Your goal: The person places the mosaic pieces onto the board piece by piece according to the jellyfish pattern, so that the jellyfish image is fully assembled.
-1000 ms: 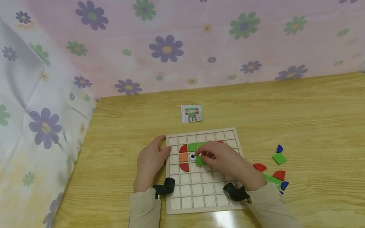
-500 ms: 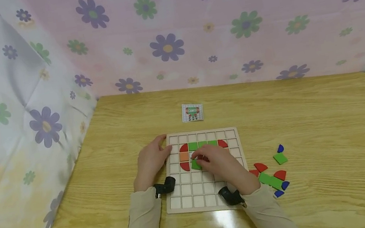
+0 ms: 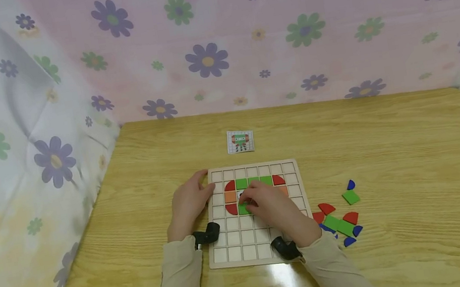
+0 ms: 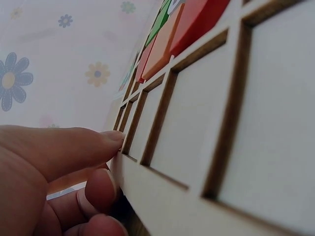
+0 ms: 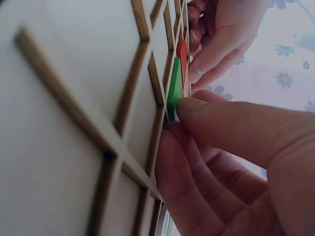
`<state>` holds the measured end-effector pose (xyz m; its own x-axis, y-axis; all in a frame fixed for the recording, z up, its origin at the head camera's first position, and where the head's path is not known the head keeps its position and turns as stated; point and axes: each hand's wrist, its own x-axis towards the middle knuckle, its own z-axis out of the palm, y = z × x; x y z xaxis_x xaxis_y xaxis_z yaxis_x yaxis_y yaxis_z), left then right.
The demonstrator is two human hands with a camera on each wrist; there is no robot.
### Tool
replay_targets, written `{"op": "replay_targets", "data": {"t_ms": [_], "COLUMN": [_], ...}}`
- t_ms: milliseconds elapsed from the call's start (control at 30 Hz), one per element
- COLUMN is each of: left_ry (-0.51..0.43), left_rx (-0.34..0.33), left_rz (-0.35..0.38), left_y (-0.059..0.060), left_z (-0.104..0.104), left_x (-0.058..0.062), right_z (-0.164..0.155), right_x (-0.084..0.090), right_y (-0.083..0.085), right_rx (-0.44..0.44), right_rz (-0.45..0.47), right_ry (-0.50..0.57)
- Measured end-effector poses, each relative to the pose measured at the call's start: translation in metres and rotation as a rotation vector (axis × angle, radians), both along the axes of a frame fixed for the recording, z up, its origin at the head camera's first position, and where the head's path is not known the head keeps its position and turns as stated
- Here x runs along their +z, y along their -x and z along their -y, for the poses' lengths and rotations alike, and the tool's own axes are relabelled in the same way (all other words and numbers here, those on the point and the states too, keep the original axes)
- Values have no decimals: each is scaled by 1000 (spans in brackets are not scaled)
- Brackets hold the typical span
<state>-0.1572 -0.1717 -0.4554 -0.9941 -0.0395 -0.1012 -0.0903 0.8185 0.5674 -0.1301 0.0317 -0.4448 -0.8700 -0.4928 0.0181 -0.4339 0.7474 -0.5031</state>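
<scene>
A wooden grid board [image 3: 234, 240] lies on the table with colored tiles in its upper middle cells. At its left edge my left hand [image 3: 189, 205] holds on, the thumb [image 4: 106, 142] on the rim and the other fingers curled beside it. Over the middle cells, my right hand [image 3: 273, 207] pinches a green square tile [image 5: 173, 91] at a cell beside a red quarter-round tile [image 3: 232, 209]. Thumb and fingertips meet at the tile's near edge in the right wrist view. An eye tile and neighboring cells are partly hidden beneath this hand.
Right of the board lie loose tiles: red quarter-rounds [image 3: 351, 218], green squares [image 3: 350, 197] and blue half-rounds [image 3: 350, 241]. Behind the board is a small printed pattern card [image 3: 240, 141]. Floral cloth [image 3: 244, 61] hangs around the wooden table [image 3: 395, 162].
My right hand has shifted slightly left with the green tile, which now sits by the lower red quarter-round. More loose tiles show at the right. The left hand stays on the board edge.
</scene>
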Motion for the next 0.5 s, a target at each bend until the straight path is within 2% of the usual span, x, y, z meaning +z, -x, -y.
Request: {"op": "replay_targets", "data": {"t_ms": [167,500], "left_ry": [-1,0], "left_rx": [-1,11], "left_rz": [3,-3], "left_y": [0,0], "left_z": [1,0], "left_x": [-1,-1], "right_z": [1,-10], "right_x": [0,1], "right_y": [-1,4], "right_rx": [5,-17], "right_rz": [-17,81], "right_ry": [3,75]}}
